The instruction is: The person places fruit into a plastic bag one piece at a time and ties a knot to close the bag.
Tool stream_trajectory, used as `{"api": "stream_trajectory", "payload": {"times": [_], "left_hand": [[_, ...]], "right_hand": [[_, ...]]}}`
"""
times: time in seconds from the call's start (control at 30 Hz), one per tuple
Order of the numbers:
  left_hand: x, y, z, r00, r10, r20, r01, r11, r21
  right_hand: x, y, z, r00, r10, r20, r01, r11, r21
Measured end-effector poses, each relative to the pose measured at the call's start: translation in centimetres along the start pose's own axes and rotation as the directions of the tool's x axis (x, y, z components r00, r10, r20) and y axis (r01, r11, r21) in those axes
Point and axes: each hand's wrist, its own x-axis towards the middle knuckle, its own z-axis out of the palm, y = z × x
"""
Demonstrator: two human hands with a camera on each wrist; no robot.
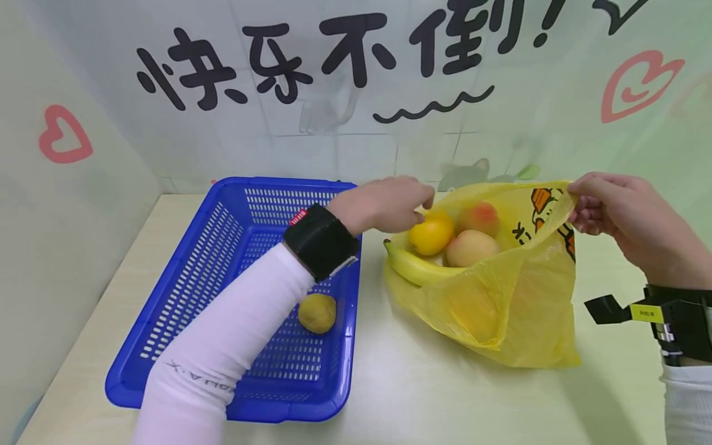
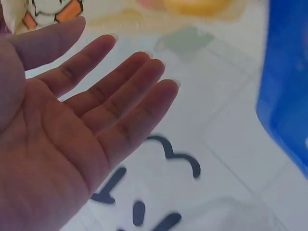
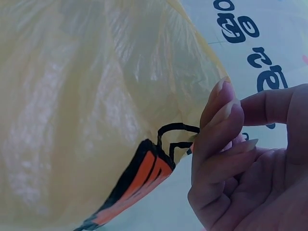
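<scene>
My right hand [image 1: 634,216] pinches the edge of a yellow plastic bag [image 1: 534,309] between thumb and curled fingers, and the bag's mouth gapes to the left. Inside it lie a banana [image 1: 419,269], an orange [image 1: 432,233] and two peach-like fruits, one blushed red [image 1: 479,218] and one paler [image 1: 473,248]. Whatever lies under them is mostly hidden. My left hand [image 1: 392,203] hovers by the bag's mouth, just above and left of the orange. In the left wrist view its fingers [image 2: 130,115] are loosely extended and the palm holds nothing.
A blue plastic basket [image 1: 351,346] stands left of the bag, under my left forearm. In it sits a roundish, dull yellow potato-like item [image 1: 317,313]. The pale table [image 1: 400,389] meets a wall [image 1: 361,154] with printed characters at the back.
</scene>
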Motion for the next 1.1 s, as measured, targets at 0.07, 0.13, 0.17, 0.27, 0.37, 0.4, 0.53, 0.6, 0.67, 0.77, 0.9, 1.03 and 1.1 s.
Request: {"api": "stream_trajectory", "payload": {"times": [0.07, 0.13, 0.17, 0.27, 0.37, 0.4, 0.53, 0.6, 0.67, 0.77, 0.9, 1.03, 1.1], "left_hand": [[-0.9, -1.2, -0.7, 0.999, -0.018, -0.031, 0.018, 1.0, -0.014], [-1.7, -2.5, -1.0, 0.998, -0.023, -0.057, 0.021, 0.999, -0.039], [-2.1, -3.2, -1.0, 0.997, -0.029, -0.066, 0.025, 0.998, -0.057], [-3.1, -5.3, -0.5, 0.995, -0.054, -0.088, 0.045, 0.994, -0.104], [-3.7, -7.1, 0.4, 0.991, -0.1, -0.084, 0.09, 0.989, -0.122], [-3.8, -7.6, 0.6, 0.99, -0.113, -0.081, 0.102, 0.987, -0.12], [-4.3, -9.3, 1.5, 0.985, -0.171, -0.021, 0.167, 0.978, -0.127], [-4.4, -10.1, 2.0, 0.978, -0.206, 0.019, 0.207, 0.967, -0.147], [-4.5, -10.8, 2.4, 0.969, -0.238, 0.061, 0.245, 0.955, -0.165], [-4.5, -11.5, 3.0, 0.956, -0.269, 0.116, 0.287, 0.942, -0.175], [-4.2, -12.3, 3.9, 0.942, -0.288, 0.174, 0.32, 0.926, -0.198], [-3.9, -12.9, 5.0, 0.929, -0.307, 0.208, 0.349, 0.913, -0.212], [-3.8, -13.0, 5.5, 0.92, -0.318, 0.228, 0.363, 0.911, -0.194]], "right_hand": [[0.0, 0.0, -0.1, 1.0, 0.001, 0.002, -0.001, 1.0, 0.003], [0.0, 0.1, -0.1, 1.0, 0.002, -0.001, -0.002, 1.0, -0.01], [0.1, 0.1, -0.2, 1.0, 0.003, -0.001, -0.004, 1.0, -0.018], [0.1, 0.1, -0.2, 1.0, 0.003, -0.009, -0.004, 0.999, -0.039], [0.2, 0.2, -0.2, 1.0, 0.0, -0.005, 0.0, 0.999, -0.049], [0.2, 0.1, -0.2, 1.0, -0.001, -0.003, 0.001, 0.999, -0.049], [0.3, 0.0, -0.1, 1.0, -0.008, -0.002, 0.008, 0.998, -0.059], [0.3, -0.1, 0.0, 1.0, -0.007, -0.002, 0.007, 0.998, -0.059], [0.2, -0.2, 0.0, 1.0, -0.006, -0.002, 0.006, 0.998, -0.063], [0.2, -0.4, 0.1, 1.0, -0.002, 0.001, 0.002, 0.998, -0.066], [0.1, -0.4, 0.1, 1.0, 0.002, -0.003, -0.002, 0.997, -0.071], [0.0, -0.4, 0.1, 1.0, 0.006, -0.005, -0.007, 0.998, -0.061], [0.1, -0.4, 0.1, 1.0, 0.009, -0.004, -0.009, 0.998, -0.064]]}}
